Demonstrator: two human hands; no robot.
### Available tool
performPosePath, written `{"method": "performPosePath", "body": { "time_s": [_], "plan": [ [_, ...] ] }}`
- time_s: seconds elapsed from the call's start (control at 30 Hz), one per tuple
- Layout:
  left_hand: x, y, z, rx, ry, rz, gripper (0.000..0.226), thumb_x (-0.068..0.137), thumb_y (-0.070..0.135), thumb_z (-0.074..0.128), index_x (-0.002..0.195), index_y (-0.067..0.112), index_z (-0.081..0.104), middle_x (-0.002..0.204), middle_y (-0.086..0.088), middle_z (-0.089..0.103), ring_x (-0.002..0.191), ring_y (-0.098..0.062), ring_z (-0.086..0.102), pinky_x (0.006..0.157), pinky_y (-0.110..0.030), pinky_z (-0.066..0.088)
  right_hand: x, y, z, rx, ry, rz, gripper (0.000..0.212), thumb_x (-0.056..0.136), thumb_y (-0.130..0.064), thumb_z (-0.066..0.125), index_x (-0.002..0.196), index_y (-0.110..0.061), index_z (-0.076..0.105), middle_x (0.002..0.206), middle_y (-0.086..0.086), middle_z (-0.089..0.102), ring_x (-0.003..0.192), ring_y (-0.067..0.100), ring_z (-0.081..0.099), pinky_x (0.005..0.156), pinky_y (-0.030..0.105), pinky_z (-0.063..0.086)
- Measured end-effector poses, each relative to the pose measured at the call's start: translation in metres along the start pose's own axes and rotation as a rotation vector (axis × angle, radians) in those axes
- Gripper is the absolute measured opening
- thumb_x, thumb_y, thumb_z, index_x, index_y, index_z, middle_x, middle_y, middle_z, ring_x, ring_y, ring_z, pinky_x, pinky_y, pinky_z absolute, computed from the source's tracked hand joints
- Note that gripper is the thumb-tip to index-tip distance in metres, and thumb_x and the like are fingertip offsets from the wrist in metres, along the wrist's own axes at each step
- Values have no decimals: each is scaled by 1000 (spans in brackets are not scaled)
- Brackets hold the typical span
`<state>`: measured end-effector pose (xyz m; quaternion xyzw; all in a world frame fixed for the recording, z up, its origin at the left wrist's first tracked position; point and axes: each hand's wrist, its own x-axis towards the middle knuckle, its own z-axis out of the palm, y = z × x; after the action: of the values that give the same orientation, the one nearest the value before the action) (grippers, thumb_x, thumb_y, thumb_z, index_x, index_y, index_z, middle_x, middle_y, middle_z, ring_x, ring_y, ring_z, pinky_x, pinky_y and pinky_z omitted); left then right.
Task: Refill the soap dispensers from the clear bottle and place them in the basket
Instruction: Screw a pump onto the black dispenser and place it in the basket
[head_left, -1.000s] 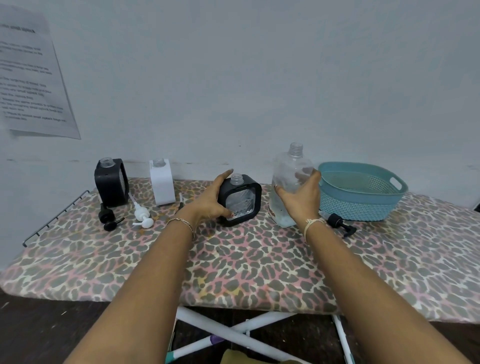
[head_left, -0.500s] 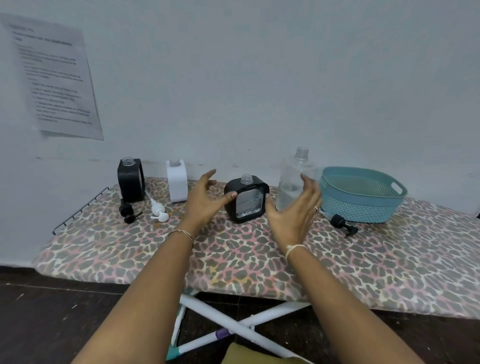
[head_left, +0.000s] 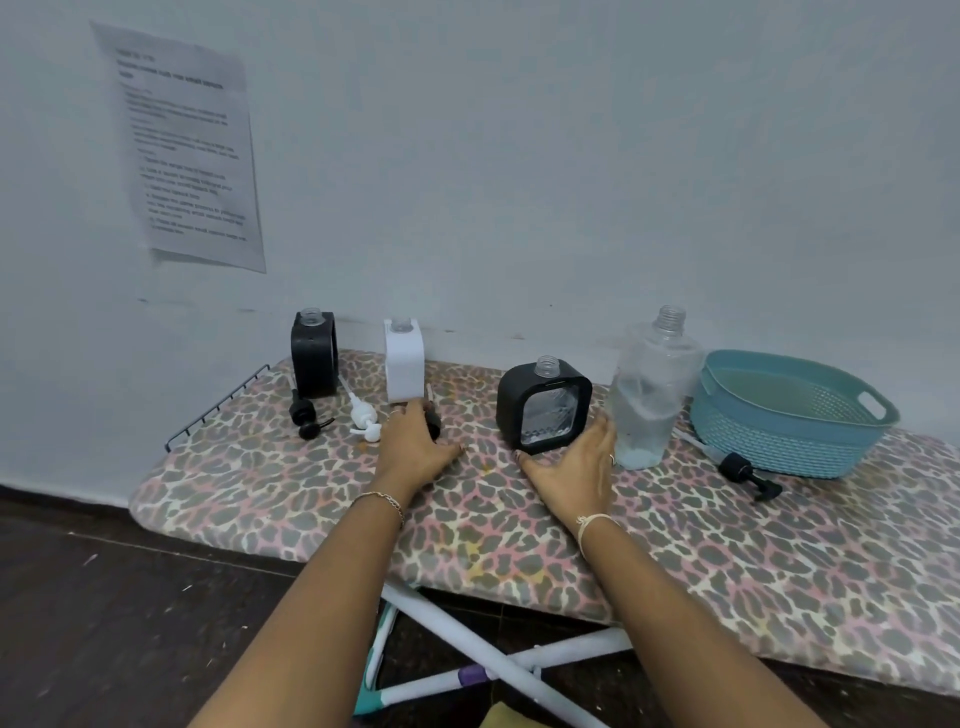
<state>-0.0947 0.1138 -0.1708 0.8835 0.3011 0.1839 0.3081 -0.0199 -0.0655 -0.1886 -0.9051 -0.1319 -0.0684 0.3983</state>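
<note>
Left hand (head_left: 415, 448), right hand (head_left: 571, 470) now down near uncapped, clear-windowed black dispenser (head_left: 540, 402)

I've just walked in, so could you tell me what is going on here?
A person works at an ironing board. The left hand reaches a black pump; the right hand lies before the near black dispenser and the bottle. That, the far black dispenser and the white dispenser stand uncapped; the basket holds none.

I have one view: the wide-angle head camera, above the board (head_left: 519, 525), facing forward and down toward the wall (head_left: 571, 156); left hand (head_left: 413, 447) and right hand (head_left: 571, 467) sit close, mid-frame.
</note>
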Motion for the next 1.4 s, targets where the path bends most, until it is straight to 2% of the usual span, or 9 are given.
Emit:
{"method": "performPosePath", "body": {
  "time_s": [0.1,0.23,0.4,0.6,0.7,0.9,1.03,1.13,1.4],
  "plan": [
    [1,-2,2,-36,40,-23,65,69,28,80,125,13,50,122,-9,58,108,-24,56,93,-35,48,8,-3,4,11,-23,27,128,67,-52,80,150,-1,-2,159,14,6,146,27,11,118,37,17],
    [2,3,2,-200,148,-72,56,76,22,73,127,9,53,120,-6,62,106,-23,60,89,-28,48,14,-4,7,96,-10,24,130,53,-60,83,149,-7,13,152,13,28,140,28,30,113,45,31],
    [4,12,1,-424,238,-88,37,83,15,66,119,13,61,112,-3,66,92,-22,65,83,-35,55,18,-3,5,232,-12,49,120,45,-64,84,138,-14,26,138,6,46,126,26,48,102,46,45],
    [7,28,-5,-671,118,-83,45,83,2,67,125,14,59,112,-1,60,92,-12,59,71,-17,49,23,2,3,304,15,67,104,54,-51,88,133,-13,31,132,7,52,121,28,51,101,44,44],
    [8,33,-11,-757,51,-42,45,81,-7,65,119,18,63,114,-4,63,101,-18,61,80,-26,53,23,4,4,325,25,67,102,54,-51,87,134,-17,34,130,4,54,121,27,50,102,44,44],
    [2,52,-22,-1104,-146,-149,42,82,-16,50,109,11,68,96,-20,64,66,-18,54,67,-26,49,22,6,0,291,48,35,83,61,-49,85,128,-18,48,124,4,57,118,26,50,101,44,43],
    [-1,63,-28,-1246,-131,-168,28,86,-6,50,104,7,68,83,-11,66,63,-14,55,57,-20,45,21,10,-1,276,7,27,79,61,-56,81,125,-20,50,120,4,57,115,25,51,100,48,44],
    [-1,71,-31,-1300,-129,-152,13,86,5,65,99,9,67,81,-8,66,60,-12,55,52,-18,44,19,11,-5,316,-12,8,75,64,-46,84,124,-18,49,119,3,56,112,23,54,98,45,47],
    [11,90,-33,-1344,-24,-123,56,71,-7,78,117,11,51,104,-19,69,83,-19,61,60,-22,41,10,14,0,292,-11,-66,74,75,-34,80,132,-13,38,128,6,53,120,22,50,101,39,43]
  ]
}}
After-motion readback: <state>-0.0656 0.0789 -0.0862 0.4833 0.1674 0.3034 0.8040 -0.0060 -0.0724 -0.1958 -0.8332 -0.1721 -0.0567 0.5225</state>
